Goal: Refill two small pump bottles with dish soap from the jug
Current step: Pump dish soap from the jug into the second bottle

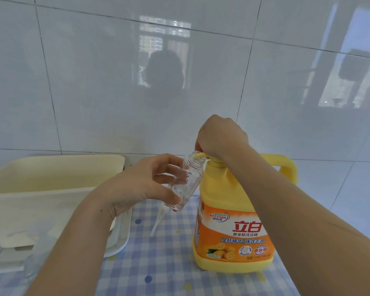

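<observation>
A large yellow dish soap jug [233, 227] with an orange label stands on the checked tablecloth. My right hand [220, 136] presses down on its yellow pump head, fingers curled over it. The pump spout [200, 155] reaches into the mouth of a small clear bottle [185, 180]. My left hand [150, 180] grips that bottle, tilted, its neck toward the spout. A white pump tube [158, 218] lies on the cloth below the bottle. A second clear bottle [37, 253] shows faintly at lower left, partly hidden by my forearm.
A cream plastic tub [51, 167] sits on a white tray [120, 244] at the left. The blue checked tablecloth [158, 270] covers the counter. A glossy white tiled wall [94, 82] stands close behind.
</observation>
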The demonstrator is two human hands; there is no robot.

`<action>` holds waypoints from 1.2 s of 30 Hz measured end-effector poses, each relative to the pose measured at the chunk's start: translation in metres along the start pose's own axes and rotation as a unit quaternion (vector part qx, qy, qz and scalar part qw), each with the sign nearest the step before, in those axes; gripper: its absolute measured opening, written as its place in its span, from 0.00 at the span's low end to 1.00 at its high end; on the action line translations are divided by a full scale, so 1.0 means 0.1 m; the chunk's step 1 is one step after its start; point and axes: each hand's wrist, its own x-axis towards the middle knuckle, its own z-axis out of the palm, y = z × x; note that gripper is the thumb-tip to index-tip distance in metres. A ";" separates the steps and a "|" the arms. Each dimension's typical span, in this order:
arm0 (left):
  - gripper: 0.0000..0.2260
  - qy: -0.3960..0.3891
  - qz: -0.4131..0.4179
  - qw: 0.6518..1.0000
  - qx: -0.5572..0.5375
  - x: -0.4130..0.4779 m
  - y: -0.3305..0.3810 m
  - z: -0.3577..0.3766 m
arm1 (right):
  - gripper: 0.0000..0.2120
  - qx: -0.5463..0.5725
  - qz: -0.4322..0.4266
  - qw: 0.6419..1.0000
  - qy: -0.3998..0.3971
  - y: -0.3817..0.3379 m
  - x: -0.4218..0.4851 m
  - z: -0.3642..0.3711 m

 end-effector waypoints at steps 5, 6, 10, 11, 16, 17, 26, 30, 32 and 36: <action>0.31 0.001 -0.004 1.000 0.009 0.00 0.01 0.00 | 0.05 0.002 0.002 1.000 -0.001 -0.01 -0.01 -0.01; 0.31 0.001 -0.004 1.000 0.010 0.00 0.01 0.00 | 0.05 0.001 0.003 1.000 0.000 -0.01 -0.01 -0.02; 0.31 0.001 0.000 1.000 -0.003 -0.01 0.02 0.01 | 0.11 -0.004 0.003 1.000 0.004 0.00 -0.01 -0.01; 0.30 0.002 0.002 1.000 -0.009 -0.02 0.02 0.01 | 0.12 -0.010 0.003 1.000 0.002 -0.01 -0.01 -0.02; 0.28 -0.008 0.019 0.998 -0.051 -0.04 0.06 0.03 | 0.09 -0.085 -0.039 0.994 0.060 -0.11 0.03 -0.23; 0.28 -0.009 0.020 0.998 -0.054 -0.04 0.07 0.03 | 0.09 -0.104 -0.048 0.991 0.072 -0.13 0.04 -0.25; 0.29 0.010 0.013 1.000 -0.026 -0.04 0.11 0.01 | 0.12 -0.030 -0.009 0.999 0.007 -0.07 0.12 -0.18; 0.29 0.009 0.012 1.000 -0.024 -0.03 0.11 0.02 | 0.14 -0.015 -0.002 1.000 -0.016 -0.06 0.14 -0.16; 0.29 0.006 0.016 0.999 -0.030 -0.03 0.10 0.02 | 0.15 -0.003 -0.002 1.000 -0.030 -0.04 0.16 -0.14; 0.29 0.008 0.012 1.000 -0.026 -0.01 0.06 0.01 | 0.14 -0.038 -0.025 0.998 -0.050 0.00 0.21 -0.02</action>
